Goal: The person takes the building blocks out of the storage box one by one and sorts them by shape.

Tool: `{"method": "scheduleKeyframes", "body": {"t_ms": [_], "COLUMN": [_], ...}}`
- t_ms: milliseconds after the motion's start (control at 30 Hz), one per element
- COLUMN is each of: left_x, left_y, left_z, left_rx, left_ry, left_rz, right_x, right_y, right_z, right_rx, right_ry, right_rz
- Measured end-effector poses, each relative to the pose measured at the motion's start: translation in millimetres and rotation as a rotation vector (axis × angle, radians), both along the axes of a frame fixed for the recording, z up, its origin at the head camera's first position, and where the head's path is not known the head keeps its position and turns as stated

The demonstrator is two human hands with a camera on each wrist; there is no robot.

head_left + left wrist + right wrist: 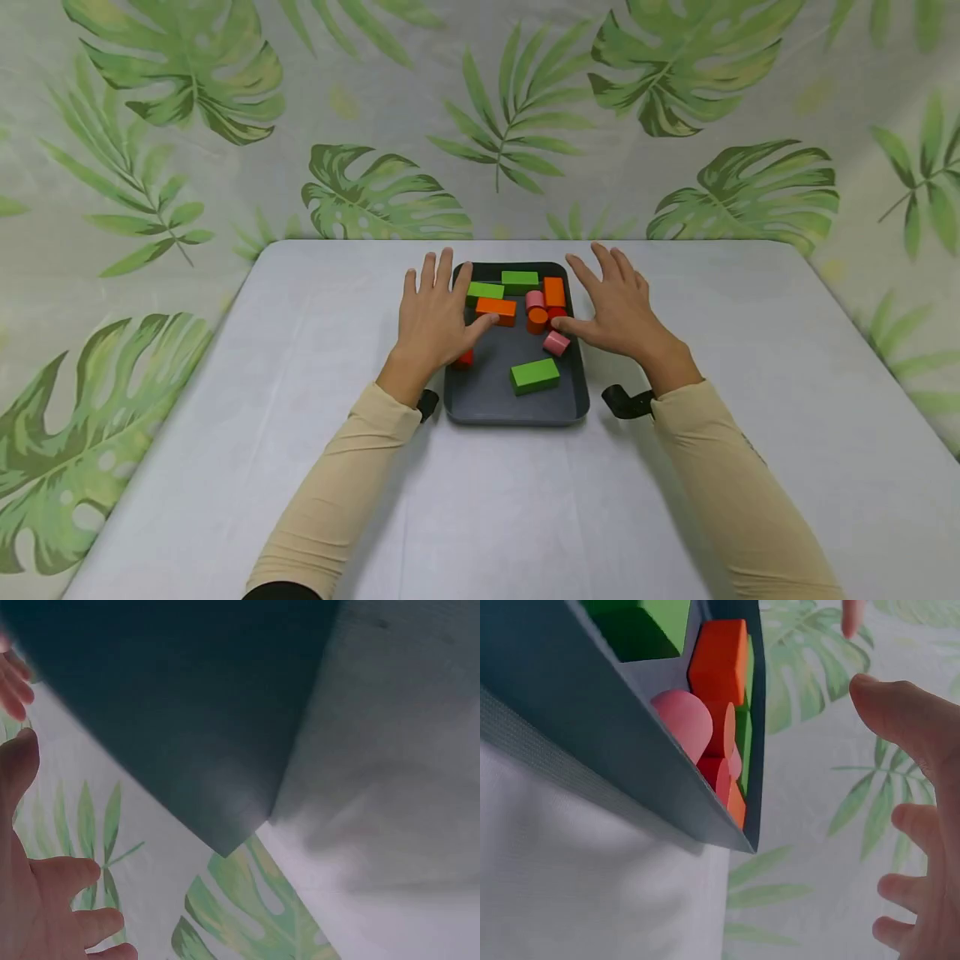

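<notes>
A dark grey tray (487,408) holds green, orange, red and pink blocks. Above its left side my left hand (437,321) is spread, thumb pointing in over the tray near an orange block (496,312). My right hand (621,312) hovers at the tray's right side, fingers spread, its thumb over the edge by a red cylinder (557,315) and a pink cylinder (556,343). Neither hand holds anything. In the left wrist view the tray's outer wall (195,712) hides the blocks; the right wrist view shows several inside, with the right hand (922,802) apart from the wall.
A green block (535,377) lies in the front part of the tray, and another green block (520,282) is by the back wall. The tray stands on a white-covered table (495,508). Behind it hangs a leaf-patterned cloth (540,208).
</notes>
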State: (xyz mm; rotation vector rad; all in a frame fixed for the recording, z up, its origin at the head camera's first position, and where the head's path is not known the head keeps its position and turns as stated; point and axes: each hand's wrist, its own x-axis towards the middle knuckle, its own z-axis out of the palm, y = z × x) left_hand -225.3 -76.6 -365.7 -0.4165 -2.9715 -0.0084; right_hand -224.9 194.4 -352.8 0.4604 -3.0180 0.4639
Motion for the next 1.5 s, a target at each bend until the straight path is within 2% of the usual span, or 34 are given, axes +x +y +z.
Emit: {"method": "scheduleKeyframes", "body": {"t_ms": [233, 333, 400, 500, 633, 767, 867, 967, 1067, 1167, 1333, 1400, 1500], "left_x": [1.0, 1.1, 1.6, 4.8, 11.7, 16.6, 17.2, 13.4, 3.9, -8.5, -27.0, -33.4, -42.3], "left_y": [-4.6, -8.6, -12.4, -20.5, -34.4, -46.7, -52.0, -53.9, -53.9, -53.1, -48.4, -45.7, -42.1], "left_z": [-7.0, -9.8, -10.7, -9.8, -6.6, -4.0, -4.2, -8.2, -14.9, -21.4, -28.6, -30.2, -32.3], "left_rx": [-0.005, -0.004, 0.01, 0.086, 0.253, 0.395, 0.46, 0.536, 0.635, 0.746, 0.98, 1.067, 1.145], "left_ry": [-0.026, -0.018, 0.001, 0.023, -0.001, -0.032, -0.059, -0.128, -0.218, -0.314, -0.477, -0.526, -0.57], "left_rz": [-0.015, -0.056, -0.105, -0.202, -0.296, -0.318, -0.32, -0.302, -0.26, -0.173, -0.026, 0.003, 0.032], "right_x": [5.4, 6.9, 7.7, 11.2, 18.9, 26.6, 29.6, 28.6, 24.3, 17.1, 4.3, -0.1, -4.7], "right_y": [5.7, 10.0, 13.3, 19.7, 33.5, 49.6, 57.9, 60.7, 57.8, 50.0, 32.5, 25.3, 13.4], "right_z": [2.7, 4.8, 7.1, 9.9, 11.8, 13.5, 13.8, 11.9, 11.3, 13.7, 20.2, 21.9, 23.5], "right_rx": [-0.11, -0.172, -0.214, -0.303, -0.413, -0.436, -0.423, -0.403, -0.374, -0.335, -0.285, -0.268, -0.227], "right_ry": [-0.107, -0.128, -0.117, -0.091, -0.065, -0.043, -0.048, -0.067, -0.091, -0.116, -0.15, -0.164, -0.186], "right_rz": [0.031, 0.052, 0.07, 0.082, 0.066, 0.05, 0.053, 0.062, 0.077, 0.1, 0.157, 0.182, 0.216]}}
